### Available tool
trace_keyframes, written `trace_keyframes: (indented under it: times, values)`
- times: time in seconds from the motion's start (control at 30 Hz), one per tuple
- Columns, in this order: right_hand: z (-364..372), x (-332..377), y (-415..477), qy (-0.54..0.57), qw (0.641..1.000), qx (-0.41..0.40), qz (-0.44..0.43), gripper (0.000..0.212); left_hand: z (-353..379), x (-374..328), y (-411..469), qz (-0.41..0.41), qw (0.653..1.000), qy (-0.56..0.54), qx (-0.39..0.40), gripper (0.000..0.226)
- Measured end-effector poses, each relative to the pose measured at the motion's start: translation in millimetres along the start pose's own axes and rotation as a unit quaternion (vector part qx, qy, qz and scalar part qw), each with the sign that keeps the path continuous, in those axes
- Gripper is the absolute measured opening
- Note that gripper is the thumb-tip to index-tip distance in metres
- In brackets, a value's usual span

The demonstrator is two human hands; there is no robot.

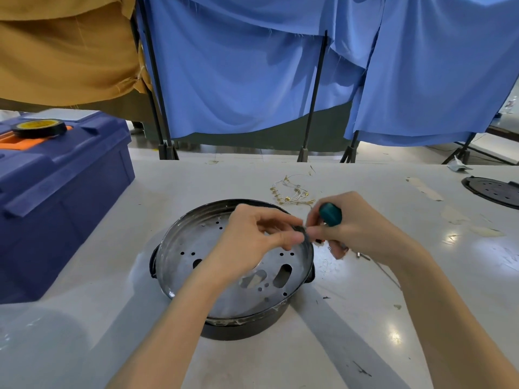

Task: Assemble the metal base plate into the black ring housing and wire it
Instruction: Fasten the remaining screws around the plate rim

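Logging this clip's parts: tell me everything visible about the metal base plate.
The metal base plate is a round, shiny silver dish with a low upturned rim, punched with small round holes and larger oblong cutouts. It sits in the top of the black ring housing. The left hand is above it; contact is unclear.

A blurred, unidentifiable dark bit (299, 229) between fingers (280, 220) of the left hand (252, 242); black disc (494, 192) partly beyond the right edge.

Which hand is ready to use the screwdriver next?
Probably the right hand: it grips the screwdriver beside the metal plate. The left hand is busy pinching a small dark piece.
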State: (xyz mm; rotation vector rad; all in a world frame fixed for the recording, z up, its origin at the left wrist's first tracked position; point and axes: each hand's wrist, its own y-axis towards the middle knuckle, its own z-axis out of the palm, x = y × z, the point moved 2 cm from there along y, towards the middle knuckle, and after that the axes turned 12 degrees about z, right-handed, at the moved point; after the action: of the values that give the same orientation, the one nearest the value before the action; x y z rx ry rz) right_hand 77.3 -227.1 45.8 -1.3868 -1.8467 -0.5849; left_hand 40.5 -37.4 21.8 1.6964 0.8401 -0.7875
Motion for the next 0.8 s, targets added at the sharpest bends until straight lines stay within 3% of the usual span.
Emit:
trace_keyframes:
  times: [0.17,0.4,0.63,0.8]
  values:
    - [28.9,14.2,0.4,0.063,0.996,-0.016,-0.068,0.014,-12.1,-6.2,-5.5,-0.013,0.997,0.030,-0.064,0.013]
    - [38.1,13.6,-0.3,0.110,0.992,0.026,-0.050,0.010,-25.8,-8.2,-19.1,-0.050,0.997,0.047,-0.034,0.008]
    - [33.7,-0.8,11.3,0.014,0.997,-0.071,0.035,0.009,-25.0,5.3,-33.0,-0.148,0.984,0.031,0.093,0.007]
    - [35.0,-4.0,17.3,-0.023,0.996,-0.074,0.052,0.010,-16.8,10.2,-33.6,-0.160,0.979,0.007,0.127,0.007]
